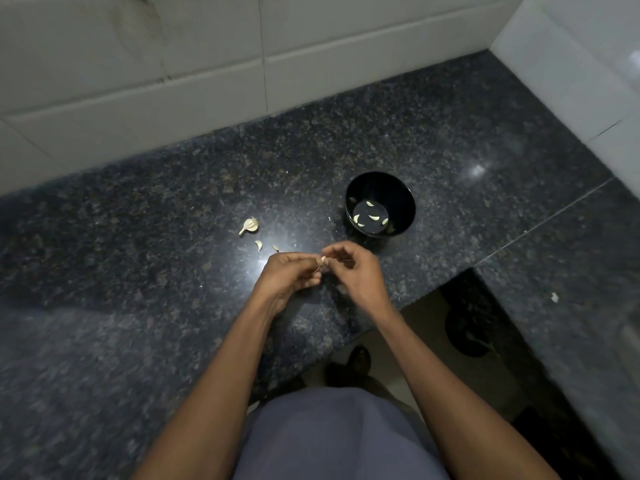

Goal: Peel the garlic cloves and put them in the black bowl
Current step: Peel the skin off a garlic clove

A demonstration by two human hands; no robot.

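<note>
Over the counter's front part, my left hand [289, 275] and my right hand [353, 271] meet fingertip to fingertip and pinch one small pale garlic clove [323, 259] between them. The black bowl [401, 192] stands just behind my right hand and holds several peeled cloves [370, 216] on its bottom. A partial garlic bulb [250, 225] lies on the counter to the left. Two loose cloves [258, 244] lie in front of the bulb, close to my left hand.
The dark speckled granite counter [138, 254] runs along a white tiled wall [173, 64] at the back and right. Its front edge steps back at the right, with floor and my foot [360, 358] below. A small white scrap [554, 297] lies on the right section.
</note>
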